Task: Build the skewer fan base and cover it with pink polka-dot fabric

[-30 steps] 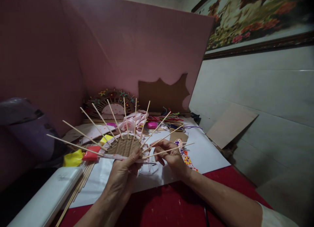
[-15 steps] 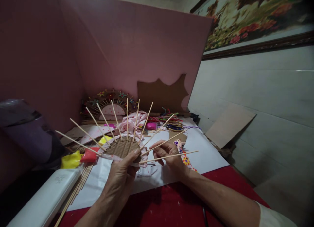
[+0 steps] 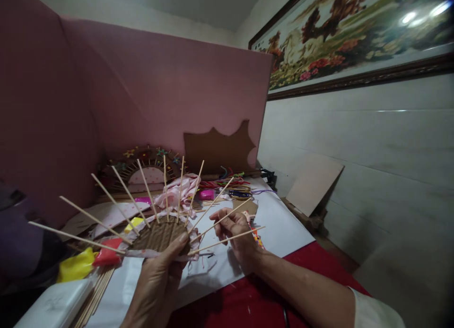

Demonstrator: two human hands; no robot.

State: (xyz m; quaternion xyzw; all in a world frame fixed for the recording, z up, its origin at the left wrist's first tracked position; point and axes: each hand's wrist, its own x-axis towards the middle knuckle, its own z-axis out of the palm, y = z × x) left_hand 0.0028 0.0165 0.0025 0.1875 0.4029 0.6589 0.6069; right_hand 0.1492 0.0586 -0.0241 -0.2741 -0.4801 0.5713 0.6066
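My left hand grips a half-round piece of corrugated cardboard, thumb on its face, fingers behind. Pink-and-white cloth wraps its edge. Several thin wooden sticks fan outward from the rim. To the right, my right hand hovers behind the lowest right-hand sticks, fingers loosely bent and apart. Two sticks cross in front of it; whether a fingertip touches one is unclear. Beyond that hand lies a flower-patterned strip, partly covered by it.
A finished-looking fan of sticks and stars leans at the back. Nearby are pink cloth, scissors, and red and yellow packets. A white case lies at front left, beside loose sticks. White paper covers the table.
The view has tilted up and turned right, so things sit lower and further left. My left hand still holds the cardboard piece; my right hand stays by its right-hand sticks.
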